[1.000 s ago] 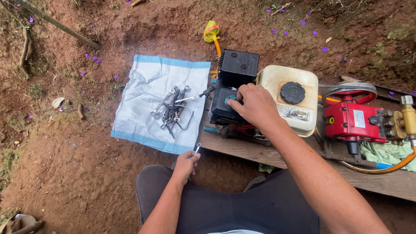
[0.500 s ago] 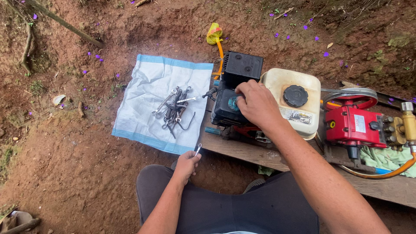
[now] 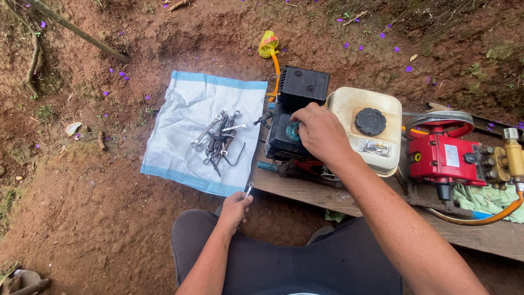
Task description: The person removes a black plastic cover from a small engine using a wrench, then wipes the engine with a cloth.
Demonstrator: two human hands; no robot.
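Observation:
My right hand [image 3: 322,134] rests on top of a small black engine [image 3: 289,125], its fingers closed on a teal-green part [image 3: 293,131] there. My left hand [image 3: 234,207] sits by my left knee and grips a small silver wrench [image 3: 249,190] that sticks up toward the cloth. A white woven sheet with blue edges [image 3: 180,136] lies on the dirt to the left of the engine, with a pile of several wrenches and hex keys [image 3: 218,139] on it.
The engine stands on a wooden plank [image 3: 480,232] beside a cream fuel tank [image 3: 371,128] and a red pump [image 3: 445,155] with an orange hose [image 3: 480,218]. A yellow fitting [image 3: 268,43] lies behind. Red dirt, roots and purple petals surround.
The view has shifted slightly. My right hand has stayed on top of the engine, moving a little over the teal part. My left hand keeps holding the wrench by my knee.

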